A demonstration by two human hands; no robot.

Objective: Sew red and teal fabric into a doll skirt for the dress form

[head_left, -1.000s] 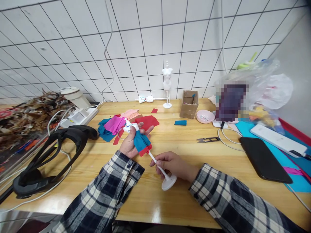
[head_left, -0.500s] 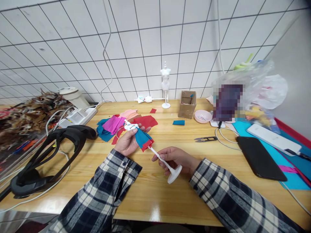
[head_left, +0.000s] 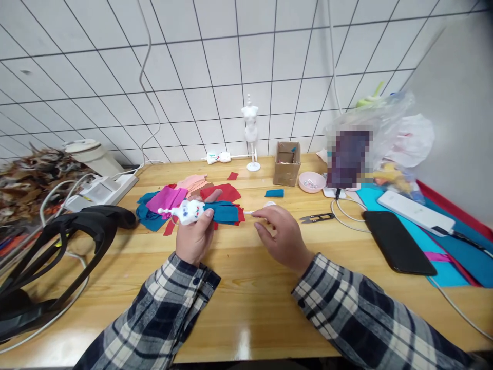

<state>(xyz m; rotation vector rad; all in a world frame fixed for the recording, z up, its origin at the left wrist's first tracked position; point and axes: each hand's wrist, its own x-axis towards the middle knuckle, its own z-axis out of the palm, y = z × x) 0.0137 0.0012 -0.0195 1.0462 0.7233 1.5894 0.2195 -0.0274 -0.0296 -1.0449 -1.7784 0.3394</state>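
Observation:
A white miniature dress form (head_left: 187, 212) lies nearly level in my left hand (head_left: 194, 239), its neck pointing left. Coloured marks dot its bust. My left thumb presses on the waist, where a blue fabric skirt (head_left: 221, 213) with a red hem (head_left: 241, 215) begins. My right hand (head_left: 284, 237) is curled at the white stand rod (head_left: 248, 212), thumb and index finger a little apart at the tips. The round base shows partly behind the right knuckles. Magenta, blue, peach and red fabric pieces (head_left: 167, 199) lie behind my left hand.
Another dress form (head_left: 250, 123) stands by the wall, with one lying beside it (head_left: 219, 157). A cardboard box (head_left: 287, 164), a pink bowl of small beads (head_left: 311, 182), thread snips (head_left: 318, 218) and a black phone (head_left: 399, 242) are rightward. A black headset (head_left: 88, 252) sits left.
The dress form has turned from slanting towards me to nearly level, its base swinging away. My right hand has moved up and over the stand. The view has shifted slightly right.

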